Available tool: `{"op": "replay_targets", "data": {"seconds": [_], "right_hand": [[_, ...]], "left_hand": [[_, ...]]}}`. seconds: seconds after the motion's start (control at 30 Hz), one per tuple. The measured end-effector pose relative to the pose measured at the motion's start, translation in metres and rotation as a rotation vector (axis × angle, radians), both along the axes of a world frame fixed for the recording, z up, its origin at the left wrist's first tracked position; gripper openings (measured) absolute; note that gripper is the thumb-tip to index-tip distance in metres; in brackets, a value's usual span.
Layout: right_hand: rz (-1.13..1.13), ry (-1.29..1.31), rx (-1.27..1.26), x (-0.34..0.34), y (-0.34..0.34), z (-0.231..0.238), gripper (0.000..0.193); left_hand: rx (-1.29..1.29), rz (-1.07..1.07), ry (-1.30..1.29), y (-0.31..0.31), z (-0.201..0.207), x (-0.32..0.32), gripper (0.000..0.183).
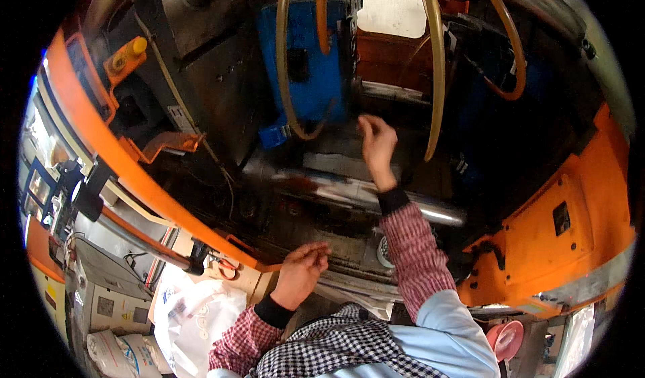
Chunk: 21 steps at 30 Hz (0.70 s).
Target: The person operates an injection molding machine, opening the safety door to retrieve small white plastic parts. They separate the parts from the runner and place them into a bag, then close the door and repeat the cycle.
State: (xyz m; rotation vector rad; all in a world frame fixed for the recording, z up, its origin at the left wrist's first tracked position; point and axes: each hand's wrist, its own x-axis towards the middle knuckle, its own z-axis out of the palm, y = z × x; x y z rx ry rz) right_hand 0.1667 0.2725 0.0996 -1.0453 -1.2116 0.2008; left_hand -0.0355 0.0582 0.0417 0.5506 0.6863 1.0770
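My right hand point(379, 146) reaches far into the machine, beside the lower right of a blue block point(309, 55). Its fingertips are drawn together in a pinch; what they hold, if anything, I cannot make out. Lower down, my left hand point(301, 272) is at the machine's near edge, thumb and fingers curled together. Whether a small thing sits between those fingers does not show. A shiny metal bar point(363, 193) runs across the machine under my right hand. Below it, next to my right sleeve, lies a small round part point(385, 252).
Yellowish hoses point(433, 75) hang down around the blue block. An orange frame point(148, 176) borders the left, an orange guard point(557, 223) the right. A white plastic bag with small ring-shaped parts point(201, 317) lies lower left. A pink bowl point(505, 340) stands lower right.
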Motion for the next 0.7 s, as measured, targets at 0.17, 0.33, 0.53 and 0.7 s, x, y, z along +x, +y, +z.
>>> {"op": "replay_targets", "data": {"seconds": [0.17,0.33,0.53,0.7], "right_hand": [[-0.172,0.012,-0.135,0.012,0.136,0.003,0.022],[-0.222,-0.006,-0.145,0.016,0.190,-0.008,0.024],[-0.114,0.068,-0.144,0.013,0.189,0.002,0.023],[-0.161,-0.051,-0.153,0.023,0.207,-0.009,0.022]], "left_hand": [[-0.124,0.041,0.146,-0.014,0.008,0.007,0.026],[-0.138,0.059,0.153,-0.006,0.004,0.006,0.025],[-0.131,0.064,0.164,0.005,0.008,0.014,0.021],[-0.117,0.036,0.143,0.009,-0.001,0.012,0.023]]}}
